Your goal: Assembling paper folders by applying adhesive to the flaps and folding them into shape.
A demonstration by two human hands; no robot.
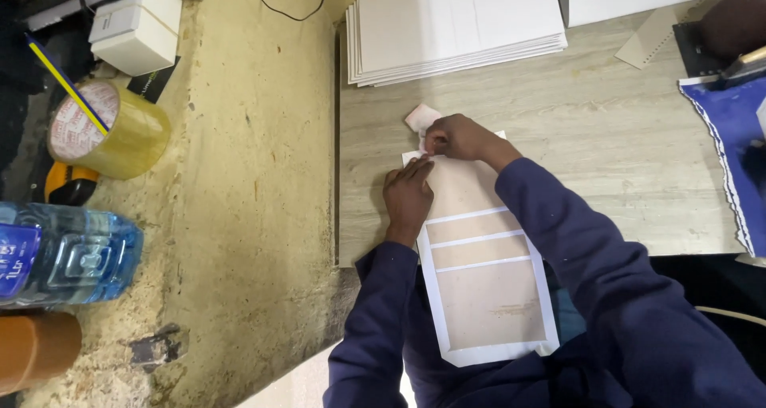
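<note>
A long flat white card piece [483, 264] with brownish panels and white borders lies on the pale wood-grain table [606, 136], its near end hanging over the table edge above my lap. My left hand [407, 200] lies flat on the card's left side near its far end, pressing it down. My right hand [456, 139] is at the card's far end, fingertips pinched on a small pinkish-white pad [420, 118] that touches the card's edge. Both arms are in dark blue sleeves.
A stack of white boards [455, 29] lies at the back of the table. Blue cloth with white trim [730, 136] covers the right end. On the rough yellowish surface to the left are a tape roll [112, 128], a blue water bottle [68, 252] and a white box [136, 25].
</note>
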